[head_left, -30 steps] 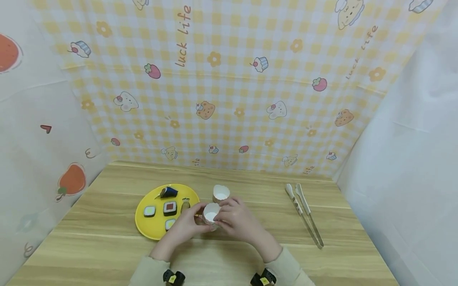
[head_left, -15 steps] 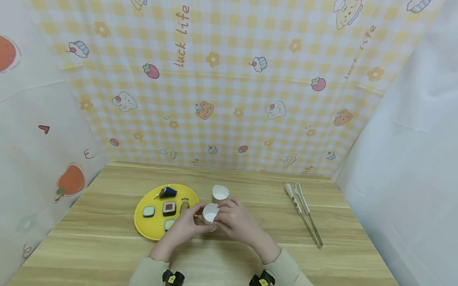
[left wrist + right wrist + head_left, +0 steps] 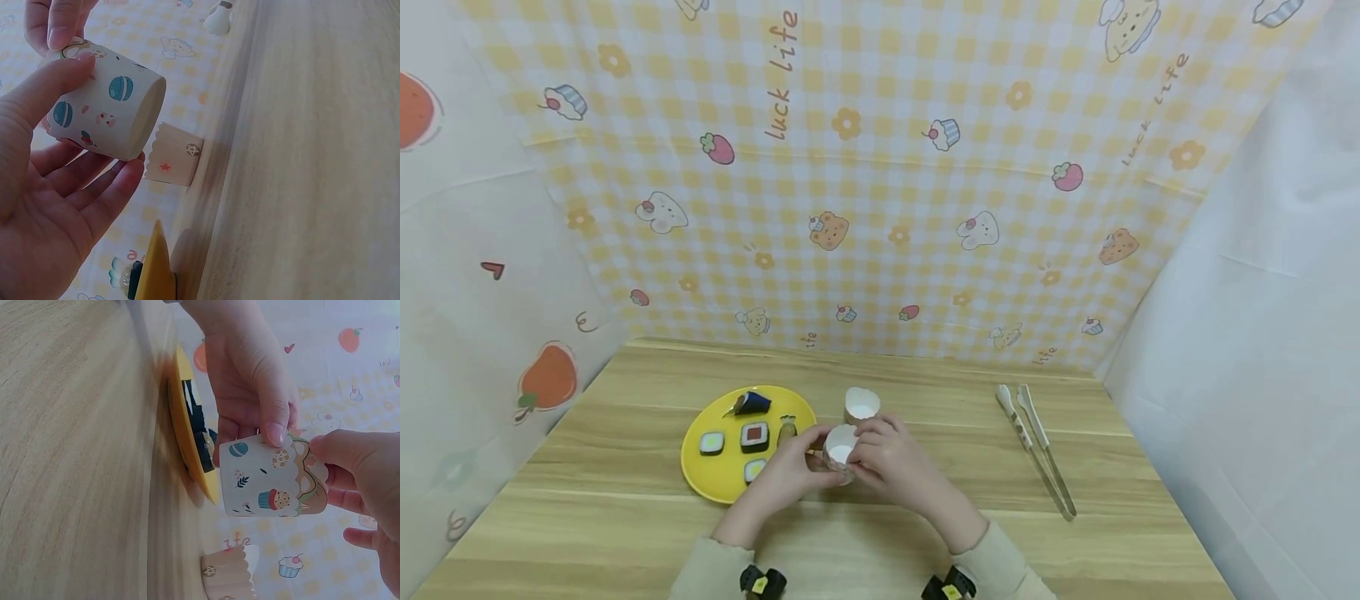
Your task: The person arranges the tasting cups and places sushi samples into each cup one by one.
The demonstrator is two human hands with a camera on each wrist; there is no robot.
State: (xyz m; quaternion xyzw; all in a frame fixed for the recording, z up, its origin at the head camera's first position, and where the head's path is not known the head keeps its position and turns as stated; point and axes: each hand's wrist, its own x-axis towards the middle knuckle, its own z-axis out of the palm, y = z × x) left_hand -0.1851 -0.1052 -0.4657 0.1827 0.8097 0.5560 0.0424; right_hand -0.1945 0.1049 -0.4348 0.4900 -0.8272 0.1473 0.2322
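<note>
Just above the table, my left hand (image 3: pixel 792 465) holds a white paper baking cup (image 3: pixel 106 106) printed with macarons and cupcakes, thumb on one side and fingers on the other. A second scalloped rim (image 3: pixel 312 481) with a brown and green print sticks out of its mouth, seemingly a nested cup. At that rim, my right hand (image 3: pixel 895 457) pinches with thumb and fingertips. The cup is tilted, and its white inside shows in the head view. Behind the hands, a pinkish-brown paper baking cup (image 3: pixel 862 404) with a star print stands upright on the table.
Left of the hands lies a yellow plate (image 3: pixel 718 479) with several toy sushi pieces (image 3: pixel 755 436) and a dark blue cone (image 3: pixel 752 404); the left hand partly covers its right edge. Metal tongs (image 3: pixel 1037 450) lie at the right. A checkered cloth (image 3: pixel 880 267) hangs behind the table.
</note>
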